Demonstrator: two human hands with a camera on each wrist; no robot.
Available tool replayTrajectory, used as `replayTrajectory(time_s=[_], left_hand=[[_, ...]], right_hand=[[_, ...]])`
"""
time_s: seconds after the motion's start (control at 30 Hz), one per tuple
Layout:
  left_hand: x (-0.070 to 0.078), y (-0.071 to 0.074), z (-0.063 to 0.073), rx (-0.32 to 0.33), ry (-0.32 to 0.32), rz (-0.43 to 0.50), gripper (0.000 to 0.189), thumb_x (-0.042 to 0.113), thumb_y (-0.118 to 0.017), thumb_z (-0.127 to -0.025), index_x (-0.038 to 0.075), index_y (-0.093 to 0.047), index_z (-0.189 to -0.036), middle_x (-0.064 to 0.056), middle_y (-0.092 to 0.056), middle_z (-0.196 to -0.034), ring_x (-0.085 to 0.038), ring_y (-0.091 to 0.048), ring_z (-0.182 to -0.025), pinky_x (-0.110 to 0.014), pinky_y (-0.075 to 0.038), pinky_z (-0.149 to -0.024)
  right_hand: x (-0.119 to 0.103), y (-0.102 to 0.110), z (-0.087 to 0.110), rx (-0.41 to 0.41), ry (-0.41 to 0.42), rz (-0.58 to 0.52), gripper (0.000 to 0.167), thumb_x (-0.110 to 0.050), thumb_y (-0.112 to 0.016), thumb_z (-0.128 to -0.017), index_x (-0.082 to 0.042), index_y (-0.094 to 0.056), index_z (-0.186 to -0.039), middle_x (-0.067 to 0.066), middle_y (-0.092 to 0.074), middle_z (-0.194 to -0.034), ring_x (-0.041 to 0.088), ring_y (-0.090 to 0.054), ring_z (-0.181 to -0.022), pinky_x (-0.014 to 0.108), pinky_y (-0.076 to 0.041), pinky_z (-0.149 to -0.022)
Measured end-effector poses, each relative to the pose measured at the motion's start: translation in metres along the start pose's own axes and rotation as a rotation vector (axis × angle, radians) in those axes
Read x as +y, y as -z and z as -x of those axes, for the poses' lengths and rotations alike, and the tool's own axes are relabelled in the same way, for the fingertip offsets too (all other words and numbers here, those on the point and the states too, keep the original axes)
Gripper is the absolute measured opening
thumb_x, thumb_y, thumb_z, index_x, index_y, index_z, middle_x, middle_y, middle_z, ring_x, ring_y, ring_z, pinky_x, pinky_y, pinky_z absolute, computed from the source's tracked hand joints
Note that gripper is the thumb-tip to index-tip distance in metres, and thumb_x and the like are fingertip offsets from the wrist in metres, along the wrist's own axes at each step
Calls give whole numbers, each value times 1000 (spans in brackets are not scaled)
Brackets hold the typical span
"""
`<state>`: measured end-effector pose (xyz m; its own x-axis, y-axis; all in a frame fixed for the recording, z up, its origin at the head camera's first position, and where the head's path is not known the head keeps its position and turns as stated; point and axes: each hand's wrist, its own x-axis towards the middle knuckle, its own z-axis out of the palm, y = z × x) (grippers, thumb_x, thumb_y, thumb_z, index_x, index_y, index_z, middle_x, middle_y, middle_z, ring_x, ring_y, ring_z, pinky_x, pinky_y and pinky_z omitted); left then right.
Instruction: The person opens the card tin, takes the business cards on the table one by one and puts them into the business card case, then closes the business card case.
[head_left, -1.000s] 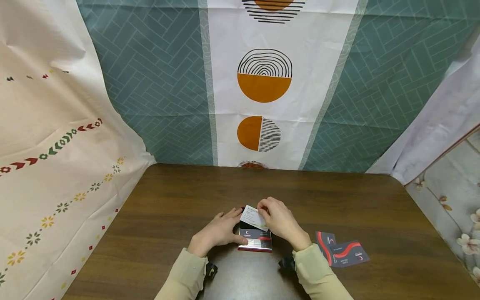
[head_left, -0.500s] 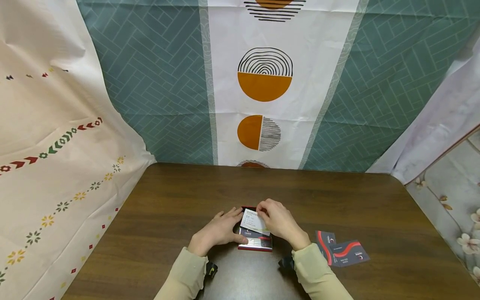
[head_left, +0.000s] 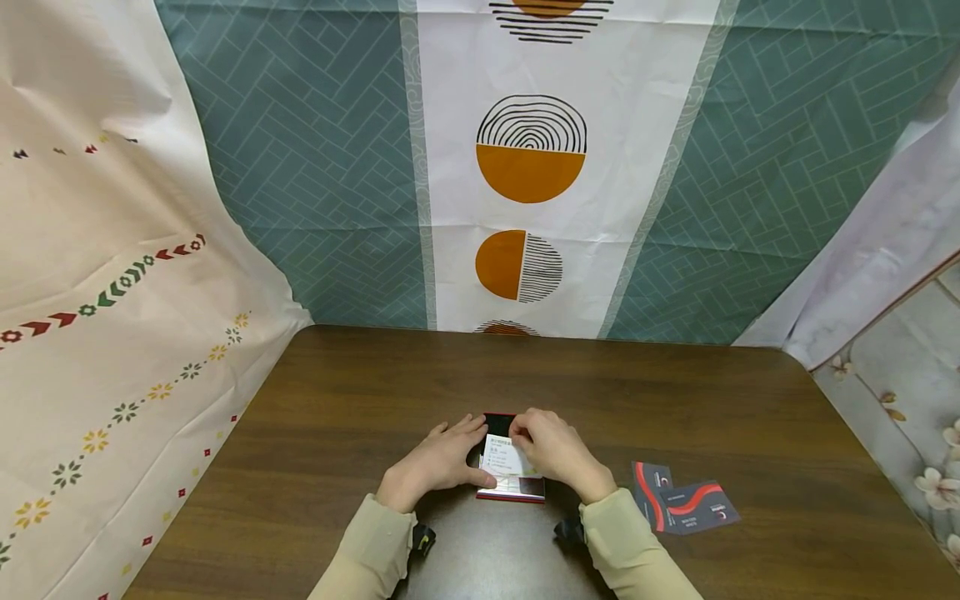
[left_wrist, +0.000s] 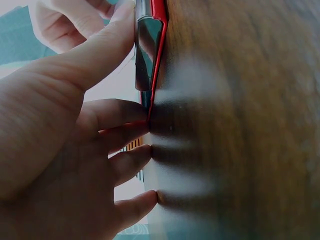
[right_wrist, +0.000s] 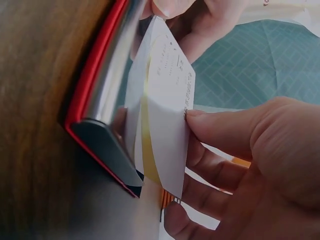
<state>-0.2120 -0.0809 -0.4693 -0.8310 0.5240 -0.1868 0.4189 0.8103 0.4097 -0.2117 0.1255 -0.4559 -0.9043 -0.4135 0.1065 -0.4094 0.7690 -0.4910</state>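
Note:
A red-edged business card holder (head_left: 531,490) lies open on the table, showing a black inside and a shiny metal front. My left hand (head_left: 441,462) steadies it, fingers spread and fairly straight along its left side. The left thumb (left_wrist: 107,47) presses on the metal part. With thumb and fingers, my right hand (head_left: 553,450) pinches a white business card (head_left: 504,457) by its far right edge. In the right wrist view this printed card (right_wrist: 167,95) stands tilted over the holder, its lower edge at the metal part. How deep that edge sits is hidden.
Two dark business cards (head_left: 701,508) with red stripes lie overlapping on the brown wooden table (head_left: 360,375), right of the right sleeve. Patterned cloths (head_left: 330,167) hang behind the table and at its sides.
My right hand has brought the white card down toward me over the holder, covering the dark card seen there earlier. More of the black inside shows at the far end. My left hand stays put.

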Motion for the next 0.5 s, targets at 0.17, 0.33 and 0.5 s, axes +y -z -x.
replayTrajectory(time_s=[0.17, 0.33, 0.5], left_hand=[[1, 1, 1, -4, -2, 7, 89, 55, -73, -81, 4, -43, -148, -8, -33, -156, -27, -23, -146, -53, -19, -114], [2, 1, 2, -7, -3, 14, 88, 54, -72, -82, 4, -42, -148, -8, -32, -157, -27, -23, -146, -54, -19, -114], [3, 1, 1, -10, 4, 13, 88, 54, -72, -82, 4, -42, -148, -8, -32, -157, -27, -22, -146, -53, -19, -114]], right_hand=[[1, -2, 1, -8, 6, 18, 16, -6, -67, -91, -16, -66, -78, -8, -51, -76, 11, -48, -67, 33, -42, -56], [3, -5, 2, -24, 12, 44, 15, -7, -68, -89, -17, -67, -79, -8, -53, -76, 12, -50, -69, 35, -44, -57], [5, -6, 1, -15, 5, 33, 12, -5, -67, -89, -14, -67, -82, -6, -55, -78, 13, -50, -69, 34, -44, -58]])
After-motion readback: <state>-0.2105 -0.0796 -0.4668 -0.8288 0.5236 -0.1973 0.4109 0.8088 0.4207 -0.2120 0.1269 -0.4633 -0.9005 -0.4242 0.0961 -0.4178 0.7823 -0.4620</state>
